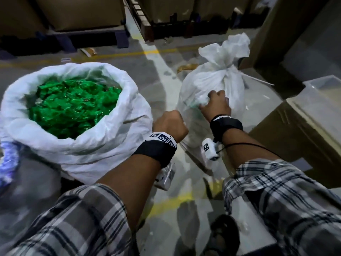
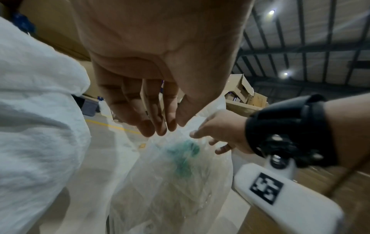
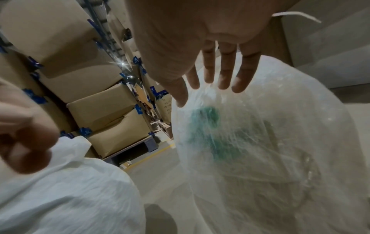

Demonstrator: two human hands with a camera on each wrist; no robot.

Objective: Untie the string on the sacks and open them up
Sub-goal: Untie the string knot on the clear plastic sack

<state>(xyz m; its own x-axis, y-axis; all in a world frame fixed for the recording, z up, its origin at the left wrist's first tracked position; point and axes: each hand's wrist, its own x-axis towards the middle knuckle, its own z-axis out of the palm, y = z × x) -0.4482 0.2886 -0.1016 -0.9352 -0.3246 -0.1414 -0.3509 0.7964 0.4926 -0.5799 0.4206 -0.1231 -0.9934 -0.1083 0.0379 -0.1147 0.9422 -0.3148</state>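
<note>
Grey warehouse floor [image 1: 162, 183] with painted yellow lines is seen underfoot, with plaid sleeves [image 1: 276, 196] lowest in the head view. Nearest, the left hand [image 1: 170, 124] is held between the two sacks; its fingers [image 2: 148, 126] are loosely curled and nothing is gripped, as the left wrist view shows. It is judged to be kept free and close so that it can join the work on the knot.

Just beyond it, the right hand [image 1: 216, 105] is laid on the shoulder of the tied sack [image 1: 208, 84], the fingers [image 3: 224, 74] spread fairly straight with their tips pressed into the thin translucent skin, through which green contents are dimly visible. No fold is clearly pinched; the hand seems placed there to steady the sack or draw it nearer.

To the left stands the open sack [image 1: 77, 145], its mouth rolled down wide around a heap of green pieces [image 1: 73, 106], so that part of the task appears done.

Farther off, the tied sack's neck is gathered into a bunch and bound by the string [image 1: 227, 66], the knot not yet undone, and a loose tail is trailed to the right. A cardboard box [image 1: 304, 135] is set just beside this sack, and stacked cartons on pallets [image 1: 77, 17] are seen along the back.
</note>
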